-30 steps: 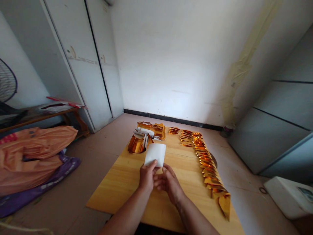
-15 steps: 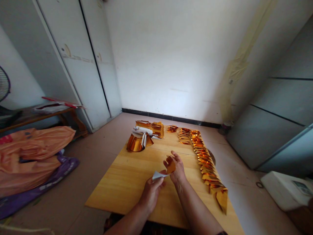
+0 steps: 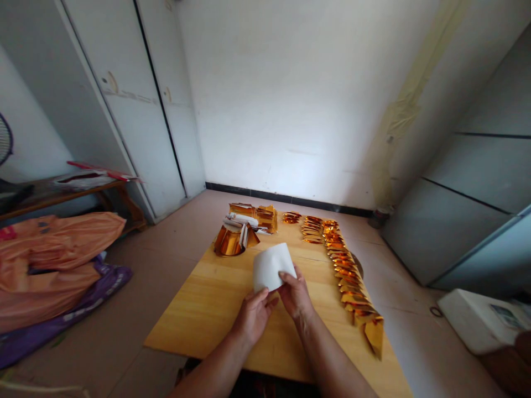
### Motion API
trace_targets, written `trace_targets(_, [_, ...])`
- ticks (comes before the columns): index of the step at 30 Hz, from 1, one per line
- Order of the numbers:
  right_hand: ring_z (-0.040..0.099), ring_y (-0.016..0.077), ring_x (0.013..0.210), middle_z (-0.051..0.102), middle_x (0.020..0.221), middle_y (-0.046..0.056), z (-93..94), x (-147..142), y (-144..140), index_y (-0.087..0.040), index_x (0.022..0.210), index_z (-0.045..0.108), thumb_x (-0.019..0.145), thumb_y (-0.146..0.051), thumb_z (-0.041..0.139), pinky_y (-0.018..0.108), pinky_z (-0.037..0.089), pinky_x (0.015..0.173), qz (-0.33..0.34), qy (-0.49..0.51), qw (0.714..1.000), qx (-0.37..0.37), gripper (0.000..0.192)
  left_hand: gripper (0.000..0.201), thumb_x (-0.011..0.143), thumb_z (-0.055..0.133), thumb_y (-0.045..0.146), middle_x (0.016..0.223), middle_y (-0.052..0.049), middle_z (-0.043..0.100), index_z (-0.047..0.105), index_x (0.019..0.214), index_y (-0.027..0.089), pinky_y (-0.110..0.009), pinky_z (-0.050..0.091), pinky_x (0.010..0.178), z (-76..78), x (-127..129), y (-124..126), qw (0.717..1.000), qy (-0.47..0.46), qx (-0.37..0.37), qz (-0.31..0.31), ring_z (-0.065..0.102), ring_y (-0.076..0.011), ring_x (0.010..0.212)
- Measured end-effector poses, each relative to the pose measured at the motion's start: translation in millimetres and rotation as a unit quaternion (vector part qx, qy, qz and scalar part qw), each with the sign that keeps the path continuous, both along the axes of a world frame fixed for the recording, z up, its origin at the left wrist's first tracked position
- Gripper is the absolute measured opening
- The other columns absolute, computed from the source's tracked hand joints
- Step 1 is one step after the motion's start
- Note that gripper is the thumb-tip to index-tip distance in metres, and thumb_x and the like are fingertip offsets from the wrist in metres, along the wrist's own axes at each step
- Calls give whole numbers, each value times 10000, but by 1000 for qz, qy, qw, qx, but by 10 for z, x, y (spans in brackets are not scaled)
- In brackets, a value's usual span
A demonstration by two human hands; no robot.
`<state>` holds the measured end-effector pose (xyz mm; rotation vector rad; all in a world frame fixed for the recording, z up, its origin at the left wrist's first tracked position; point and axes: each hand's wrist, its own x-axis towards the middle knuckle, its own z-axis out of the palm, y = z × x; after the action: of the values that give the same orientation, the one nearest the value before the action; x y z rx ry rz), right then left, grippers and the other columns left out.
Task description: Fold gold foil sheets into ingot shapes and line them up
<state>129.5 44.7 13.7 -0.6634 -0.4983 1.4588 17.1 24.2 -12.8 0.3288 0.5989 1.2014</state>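
Observation:
Both my hands hold one sheet of foil paper (image 3: 271, 266) above the wooden board (image 3: 215, 309), its white back facing me. My left hand (image 3: 255, 314) pinches its lower left corner and my right hand (image 3: 295, 294) grips its lower right edge. To the right a long row of folded gold paper pieces (image 3: 346, 276) runs along the board's edge toward me. At the board's far left lies a pile of gold foil sheets and bundles (image 3: 243, 229).
The board rests low over a tiled floor. Orange and purple bags (image 3: 58, 265) lie on the floor at left, below a wooden bench (image 3: 70, 193). White cupboard doors (image 3: 136, 105) stand behind. A white box (image 3: 481, 320) sits at right.
Half a second ago the sheet was folded small between my fingers with gold showing; now it is spread out, white side toward me, held up by both hands.

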Motion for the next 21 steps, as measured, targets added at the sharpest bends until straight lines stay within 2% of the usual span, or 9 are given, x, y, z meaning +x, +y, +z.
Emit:
trace_targets(2, [593,139,780,645,918,-29,26,108,56,-271,1149,524,536,-145,760,246,477,682,7,-26,1000,13,669,323,651,734,245,1003,-54,683,630,947,169,-275,486,720,66,-82,26,1000,4,25,8,624,-184,899])
trace_targets(4, [592,142,755,630,929,-24,48,247,116,-295,1257,447,510,-124,749,255,473,666,83,-96,992,18,824,378,666,722,326,1010,-68,677,622,992,164,-284,492,716,130,-189,91,999,20,34,22,626,-190,883])
trace_targets(6, [590,146,754,602,965,-13,47,383,179,-301,1315,397,482,-110,733,254,466,646,150,-191,970,15,918,506,685,707,342,1056,-67,662,564,1144,186,-276,495,699,159,-286,168,996,71,49,11,625,-181,866])
trace_targets(9, [578,136,781,531,1147,42,-14,512,276,-291,1372,339,458,-92,697,255,461,665,196,-339,920,11,1002,694,637,728,273,808,-24,665,473,1271,150,-200,444,543,111,-346,244,970,224,87,-28,588,-118,636])
trace_targets(12, [555,107,732,434,1281,83,-131,524,361,-285,1413,273,483,-108,656,250,455,632,168,-447,878,-9,1021,795,641,666,206,670,39,600,359,1374,165,-151,307,388,-2,-307,258,923,361,127,-42,477,-70,472])
trace_targets(15, [551,124,795,428,1312,90,-266,468,397,-266,1377,356,526,-106,612,254,463,671,82,-530,844,10,903,812,688,549,116,664,73,570,253,1432,252,-139,325,409,-112,-256,277,875,454,168,-14,441,-45,442])
trace_targets(16, [552,138,839,434,1316,89,-309,447,394,-255,1345,407,534,-103,605,258,466,695,53,-553,831,25,848,788,692,521,87,666,74,569,280,1423,258,-142,364,446,-142,-248,297,855,487,178,6,461,-45,462])
trace_targets(18, [553,167,920,462,1300,84,-388,414,365,-234,1276,488,564,-122,605,270,473,733,9,-574,817,45,730,656,688,493,48,742,41,617,471,1317,232,-172,456,570,-194,-245,357,807,553,206,38,549,-69,585])
trace_targets(21, [580,180,916,517,1245,71,-476,400,271,-235,1250,514,650,-210,609,290,493,728,-16,-562,826,42,608,458,686,457,9,978,-27,675,669,1050,188,-251,499,824,-248,-250,463,759,600,245,58,618,-133,886])
